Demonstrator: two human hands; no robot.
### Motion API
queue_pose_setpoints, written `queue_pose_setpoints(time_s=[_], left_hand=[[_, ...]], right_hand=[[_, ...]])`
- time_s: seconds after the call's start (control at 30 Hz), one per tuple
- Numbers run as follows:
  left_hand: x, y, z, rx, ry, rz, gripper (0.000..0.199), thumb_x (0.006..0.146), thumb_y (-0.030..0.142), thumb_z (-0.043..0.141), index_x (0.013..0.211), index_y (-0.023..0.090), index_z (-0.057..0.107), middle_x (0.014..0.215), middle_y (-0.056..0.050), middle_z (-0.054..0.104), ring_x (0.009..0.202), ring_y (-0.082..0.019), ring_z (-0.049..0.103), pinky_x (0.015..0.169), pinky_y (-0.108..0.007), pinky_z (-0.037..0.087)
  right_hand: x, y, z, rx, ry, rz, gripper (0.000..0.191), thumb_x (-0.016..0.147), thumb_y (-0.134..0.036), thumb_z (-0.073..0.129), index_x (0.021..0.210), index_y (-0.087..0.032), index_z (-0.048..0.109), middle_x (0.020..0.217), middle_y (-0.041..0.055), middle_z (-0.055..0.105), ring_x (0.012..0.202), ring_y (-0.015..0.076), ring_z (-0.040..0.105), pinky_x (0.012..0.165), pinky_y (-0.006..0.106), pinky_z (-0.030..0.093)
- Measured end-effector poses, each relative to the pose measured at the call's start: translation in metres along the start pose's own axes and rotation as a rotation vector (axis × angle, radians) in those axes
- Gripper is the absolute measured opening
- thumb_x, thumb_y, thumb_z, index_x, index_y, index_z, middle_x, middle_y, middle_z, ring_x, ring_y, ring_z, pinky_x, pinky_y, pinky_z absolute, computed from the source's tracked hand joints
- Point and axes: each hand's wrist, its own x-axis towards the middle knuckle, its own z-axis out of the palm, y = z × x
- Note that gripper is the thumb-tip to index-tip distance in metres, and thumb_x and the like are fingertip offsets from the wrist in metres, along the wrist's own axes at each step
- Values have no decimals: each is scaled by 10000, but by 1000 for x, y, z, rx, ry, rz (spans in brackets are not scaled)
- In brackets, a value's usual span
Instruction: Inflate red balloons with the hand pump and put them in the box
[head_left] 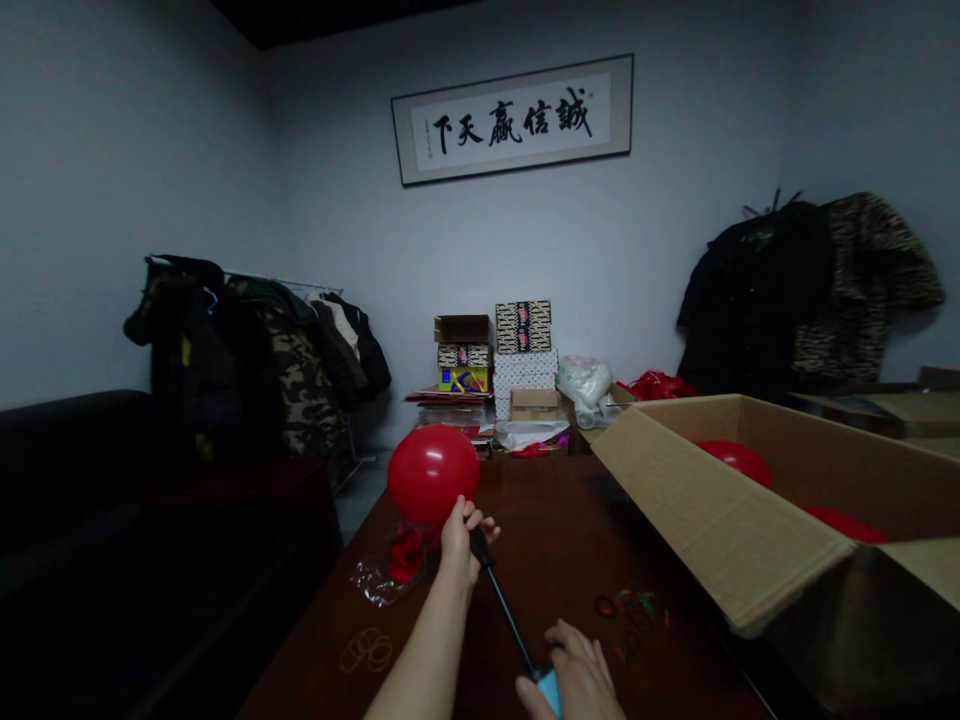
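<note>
A round red balloon (433,474) is inflated above the far left part of the dark wooden table (540,520). My left hand (461,535) is closed at the balloon's lower right, around the black nozzle end of a hand pump (506,605); the balloon's neck is hidden by the fingers. Near the bottom edge, my right hand (574,675) wraps round the pump's light blue end. Below the balloon lies a clear plastic bag (382,583) with red balloons (406,555) in it.
Yellowish rubber bands (366,650) lie at the table's left, small coloured bands (636,608) at its right. An open cardboard box (720,510) with red balloons (739,461) stands on the right. Stacked boxes (525,375) are behind the table, a dark sofa (150,560) at left.
</note>
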Motion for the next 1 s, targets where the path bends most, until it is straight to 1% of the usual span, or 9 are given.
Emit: queue_pose_setpoints(time_s=[0.1, 0.2, 0.3, 0.43, 0.57, 0.7, 0.8, 0.9, 1.0], left_hand=[[-5, -6, 4, 46, -4, -6, 368, 792, 419, 656, 682, 223, 364, 451, 102, 329, 520, -161, 618, 508, -239, 452], [-11, -16, 8, 80, -19, -6, 397, 768, 460, 671, 682, 222, 365, 469, 93, 363, 551, -177, 646, 469, -218, 416], [-15, -26, 10, 97, -42, -24, 437, 731, 509, 692, 689, 219, 368, 495, 83, 424, 502, -153, 619, 446, -206, 387], [-17, -32, 10, 115, -38, -54, 456, 700, 546, 705, 705, 215, 391, 498, 75, 472, 420, -125, 555, 434, -209, 380], [-16, -31, 5, 170, 20, -49, 443, 708, 558, 685, 721, 208, 413, 553, 32, 559, 434, -141, 576, 417, -211, 360], [-15, -35, -2, 217, 32, -11, 422, 724, 551, 664, 730, 205, 424, 606, 8, 589, 485, -149, 607, 397, -195, 301], [-11, -36, -7, 202, 8, 41, 401, 748, 528, 642, 702, 214, 397, 530, 57, 502, 395, -96, 490, 386, -197, 279], [-6, -31, -9, 152, -19, 37, 410, 765, 507, 625, 659, 224, 349, 459, 100, 363, 344, -65, 351, 380, -200, 262], [-1, -24, -9, 122, -14, 36, 400, 777, 484, 620, 653, 223, 344, 455, 109, 316, 345, -60, 316, 388, -203, 269]], right_hand=[[8, -6, -8, 33, 37, -15, 483, 863, -532, 451, 1067, -155, 673, 1291, 154, 577, 1292, 318, 434, 1109, 494, 251], [20, -13, -20, 78, -3, -14, 512, 887, -537, 408, 1082, -136, 659, 1303, 157, 559, 1296, 311, 424, 1109, 490, 248], [34, -23, -32, 116, -22, 5, 506, 900, -527, 385, 1083, -138, 652, 1306, 154, 549, 1289, 300, 427, 1108, 480, 250], [49, -38, -39, 126, 24, 46, 480, 910, -499, 404, 1089, -127, 650, 1282, 156, 559, 1262, 294, 451, 1104, 471, 255], [49, -46, -32, 96, 23, 58, 482, 913, -481, 438, 1143, -101, 626, 1273, 160, 570, 1259, 297, 451, 1110, 491, 239], [36, -40, -18, 23, 49, 60, 483, 914, -463, 457, 1170, -83, 609, 1278, 175, 574, 1267, 309, 449, 1101, 501, 258], [24, -30, -5, -50, 94, 48, 493, 902, -475, 482, 1169, -82, 614, 1280, 183, 578, 1269, 326, 449, 1100, 520, 257], [13, -19, 5, -110, 95, 26, 521, 885, -497, 497, 1179, -83, 612, 1292, 191, 572, 1272, 337, 449, 1096, 538, 259], [3, -9, 11, -135, 69, 16, 512, 859, -505, 520, 1162, -107, 628, 1289, 184, 577, 1273, 343, 451, 1089, 551, 269]])
